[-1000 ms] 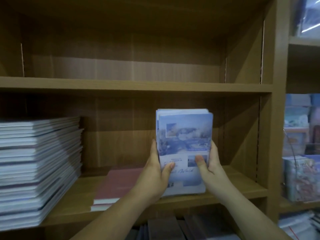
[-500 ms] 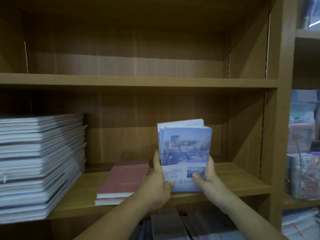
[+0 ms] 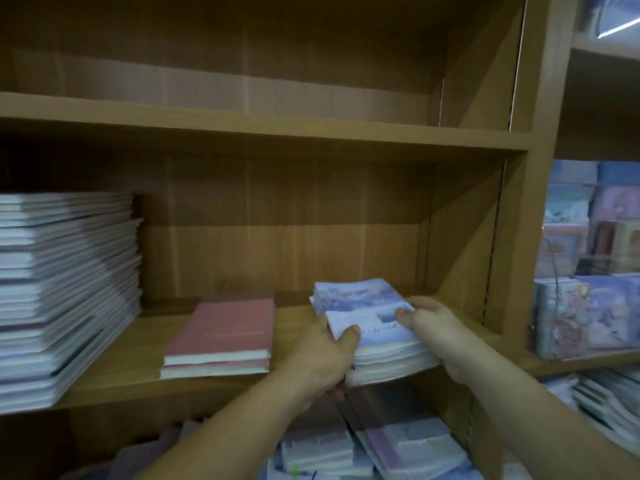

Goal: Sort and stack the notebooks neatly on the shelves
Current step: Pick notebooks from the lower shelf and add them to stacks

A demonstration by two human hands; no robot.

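Observation:
A stack of blue notebooks (image 3: 363, 306) with cloud-print covers lies flat on the middle shelf (image 3: 138, 375), its near end sticking out over the front edge. My left hand (image 3: 325, 355) grips the stack's left near corner, thumb on the cover and fingers underneath. My right hand (image 3: 433, 323) holds the right side, thumb on top. Two pink notebooks (image 3: 221, 337) lie stacked just left of the blue ones, apart from them. A tall pile of white and grey notebooks (image 3: 62, 292) fills the shelf's left end.
The shelf above (image 3: 242, 123) holds nothing in view. A wooden side panel (image 3: 519, 237) walls off the right. More notebooks (image 3: 398, 448) lie on the shelf below. The neighbouring unit at right holds blue stationery packs (image 3: 588, 313).
The blue notebooks stood upright in both hands before; now they are tipped down flat onto the middle shelf. Both hands have lowered with them and kept their hold.

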